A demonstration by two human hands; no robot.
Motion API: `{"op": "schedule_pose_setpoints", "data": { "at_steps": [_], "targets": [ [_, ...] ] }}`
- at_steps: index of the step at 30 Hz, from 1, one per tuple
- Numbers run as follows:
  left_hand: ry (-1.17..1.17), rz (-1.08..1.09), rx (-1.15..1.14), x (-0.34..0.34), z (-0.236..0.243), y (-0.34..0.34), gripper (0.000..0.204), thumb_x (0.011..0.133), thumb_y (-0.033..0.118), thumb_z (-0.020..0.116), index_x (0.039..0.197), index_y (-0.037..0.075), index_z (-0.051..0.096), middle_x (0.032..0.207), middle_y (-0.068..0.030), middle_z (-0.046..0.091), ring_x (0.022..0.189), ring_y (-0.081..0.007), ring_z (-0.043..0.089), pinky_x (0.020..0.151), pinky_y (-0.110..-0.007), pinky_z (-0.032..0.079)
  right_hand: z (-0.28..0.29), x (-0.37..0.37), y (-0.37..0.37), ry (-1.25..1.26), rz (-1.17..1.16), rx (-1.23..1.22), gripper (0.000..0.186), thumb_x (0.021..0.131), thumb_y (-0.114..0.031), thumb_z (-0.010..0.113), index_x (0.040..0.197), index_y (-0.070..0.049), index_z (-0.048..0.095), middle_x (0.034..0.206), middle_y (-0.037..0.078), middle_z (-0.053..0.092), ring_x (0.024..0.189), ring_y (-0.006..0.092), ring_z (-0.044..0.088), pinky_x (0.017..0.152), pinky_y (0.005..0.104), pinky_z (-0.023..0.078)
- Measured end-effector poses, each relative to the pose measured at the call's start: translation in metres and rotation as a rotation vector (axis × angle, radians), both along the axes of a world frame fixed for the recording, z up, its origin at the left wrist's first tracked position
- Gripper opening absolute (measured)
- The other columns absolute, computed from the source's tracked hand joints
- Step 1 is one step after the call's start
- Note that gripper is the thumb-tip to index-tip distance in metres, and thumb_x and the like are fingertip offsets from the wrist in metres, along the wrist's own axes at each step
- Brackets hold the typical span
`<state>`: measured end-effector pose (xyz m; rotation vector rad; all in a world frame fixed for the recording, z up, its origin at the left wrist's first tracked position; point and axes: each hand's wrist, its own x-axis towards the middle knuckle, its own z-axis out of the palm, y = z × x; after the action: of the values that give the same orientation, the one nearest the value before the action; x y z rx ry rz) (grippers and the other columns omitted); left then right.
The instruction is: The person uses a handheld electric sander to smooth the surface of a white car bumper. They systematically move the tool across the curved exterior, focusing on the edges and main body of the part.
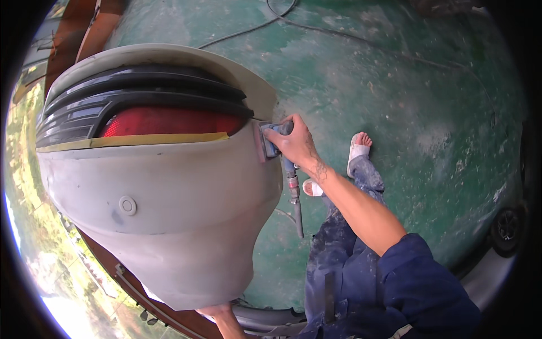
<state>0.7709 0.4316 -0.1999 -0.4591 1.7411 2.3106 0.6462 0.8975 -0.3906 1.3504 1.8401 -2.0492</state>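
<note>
A grey, primer-coloured car bumper [186, 186] fills the left half of the head view. Set into it are a black slatted trim [158, 85] and a red lamp or reflector [169, 120], with a strip of yellow masking tape [132, 140] along the lower edge. My right hand [293, 141] is closed around a small blue air sander [270, 148], its flat pad against the bumper's right-hand edge. From the sander hangs an air fitting [293, 183] with a hose end. My left hand [215, 311] grips the bumper's bottom edge, its fingers mostly hidden behind it.
A dark hose [248, 31] snakes across the dusty green floor [440, 113]. My sandalled feet [359, 148] stand right of the bumper. A car wheel [506, 226] shows at the far right. Bright window light and brown beams [68, 45] line the left.
</note>
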Motion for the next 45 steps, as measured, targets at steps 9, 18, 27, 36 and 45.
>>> {"op": "schedule_pose_setpoints", "data": {
  "at_steps": [9,18,27,36,45],
  "targets": [
    [0.008,-0.136,-0.607,0.01,-0.005,-0.038,0.056,0.113,0.043,0.033,0.146,0.003,0.053,0.147,-0.0117,0.059,0.133,-0.0311,0.056,0.109,-0.046,0.048,0.011,-0.009,0.005,0.028,0.004,-0.033,0.057,0.079,-0.042,0.087,0.104,0.001,0.059,0.094,0.014,0.066,0.089,0.0246,0.065,0.081,0.0394,0.053],
    [0.008,-0.214,-0.719,0.007,-0.003,-0.045,0.065,0.111,0.052,0.032,0.153,0.006,0.048,0.158,-0.0133,0.05,0.144,-0.037,0.045,0.119,-0.056,0.039,-0.003,-0.01,0.013,-0.032,-0.022,-0.068,0.056,0.08,-0.042,0.087,0.104,0.001,0.06,0.095,0.013,0.067,0.087,0.0212,0.065,0.079,0.0374,0.054],
    [0.021,0.004,-0.092,0.015,-0.009,-0.041,0.062,0.112,0.05,0.031,0.152,0.006,0.049,0.155,-0.0133,0.052,0.142,-0.0364,0.047,0.118,-0.055,0.04,-0.034,0.022,-0.009,0.045,-0.039,-0.003,0.062,0.078,-0.044,0.087,0.111,0.001,0.059,0.099,0.017,0.071,0.094,0.0307,0.07,0.084,0.0427,0.055],
    [-0.013,-0.146,-1.208,0.008,0.006,-0.005,0.052,0.109,0.041,0.045,0.143,0.003,0.057,0.141,-0.0133,0.063,0.125,-0.0337,0.061,0.102,-0.049,0.052,-0.068,-0.036,0.041,0.197,-0.123,0.123,0.057,0.079,-0.042,0.089,0.109,-0.002,0.061,0.093,0.011,0.067,0.086,0.0253,0.065,0.08,0.0397,0.053],
    [0.019,0.235,-0.264,0.024,-0.004,0.001,0.06,0.114,0.044,0.028,0.157,0.006,0.043,0.16,-0.0149,0.048,0.142,-0.0389,0.049,0.116,-0.057,0.045,-0.008,-0.09,0.076,0.573,0.08,0.69,0.058,0.076,-0.023,0.091,0.117,-0.006,0.054,0.102,0.017,0.059,0.086,0.038,0.065,0.077,0.0468,0.055]
  ]
}}
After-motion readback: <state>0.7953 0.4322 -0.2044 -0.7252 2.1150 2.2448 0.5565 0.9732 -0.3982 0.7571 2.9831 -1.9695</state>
